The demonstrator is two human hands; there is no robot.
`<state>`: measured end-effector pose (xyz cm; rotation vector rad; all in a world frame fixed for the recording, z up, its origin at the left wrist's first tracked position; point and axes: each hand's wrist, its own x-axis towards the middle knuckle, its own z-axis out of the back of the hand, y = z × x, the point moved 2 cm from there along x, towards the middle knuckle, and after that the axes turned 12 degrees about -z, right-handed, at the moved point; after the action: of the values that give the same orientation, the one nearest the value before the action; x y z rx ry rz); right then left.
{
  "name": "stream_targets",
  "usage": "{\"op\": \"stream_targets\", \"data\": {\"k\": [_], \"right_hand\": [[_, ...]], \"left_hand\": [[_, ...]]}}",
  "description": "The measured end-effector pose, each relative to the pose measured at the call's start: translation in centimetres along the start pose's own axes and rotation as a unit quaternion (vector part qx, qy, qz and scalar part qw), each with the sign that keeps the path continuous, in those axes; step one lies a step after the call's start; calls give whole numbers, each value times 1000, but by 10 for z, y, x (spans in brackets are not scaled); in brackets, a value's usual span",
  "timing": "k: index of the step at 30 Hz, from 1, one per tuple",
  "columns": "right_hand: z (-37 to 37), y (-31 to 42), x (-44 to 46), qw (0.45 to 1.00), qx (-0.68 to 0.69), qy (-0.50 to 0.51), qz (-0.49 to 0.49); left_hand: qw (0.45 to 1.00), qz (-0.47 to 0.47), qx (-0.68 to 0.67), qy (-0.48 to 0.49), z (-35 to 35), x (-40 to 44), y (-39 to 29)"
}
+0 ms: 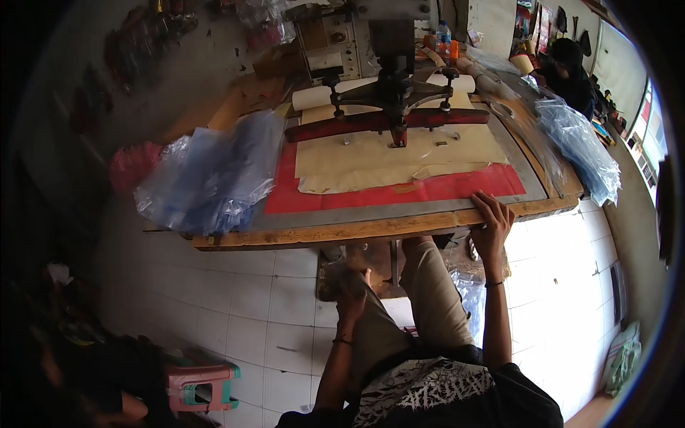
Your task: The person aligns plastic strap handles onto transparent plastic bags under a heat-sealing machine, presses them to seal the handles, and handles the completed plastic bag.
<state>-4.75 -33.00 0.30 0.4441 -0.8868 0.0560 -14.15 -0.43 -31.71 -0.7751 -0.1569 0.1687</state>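
My right hand (492, 221) rests on the wooden front edge (364, 228) of the worktable, its fingers bent over the top and slightly apart, holding nothing. Down beside my knee hangs my left hand (351, 299), dim and blurred, so its fingers cannot be made out. On the table a red sheet (285, 187) lies under a tan sheet (328, 165). Above them stands a press with a dark red bar (357, 127) and a black central head (399, 89). Small metal pieces lie on the tan sheet.
Clear plastic bags (214, 167) are heaped at the table's left, with more bags (581, 143) at the right. A person (571, 75) sits at the far right; another (107, 378) is at the lower left, near a stool (203, 385). Bottles (444, 37) stand behind the press.
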Motion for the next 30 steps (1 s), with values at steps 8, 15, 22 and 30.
{"op": "stream_targets", "data": {"k": [8,15,22,30], "right_hand": [[-12,-2,-2,999,-46,0,7],[-13,2,3,996,-85,20,-3],[2,10,21,978,-107,178,-30],[-11,14,181,822,-22,568,-27]], "left_hand": [[998,47,33,26,5,6,-13],[883,-142,157,420,62,14,-65],[739,-343,-216,538,277,109,-272],[685,-673,137,243,173,186,-359]]}}
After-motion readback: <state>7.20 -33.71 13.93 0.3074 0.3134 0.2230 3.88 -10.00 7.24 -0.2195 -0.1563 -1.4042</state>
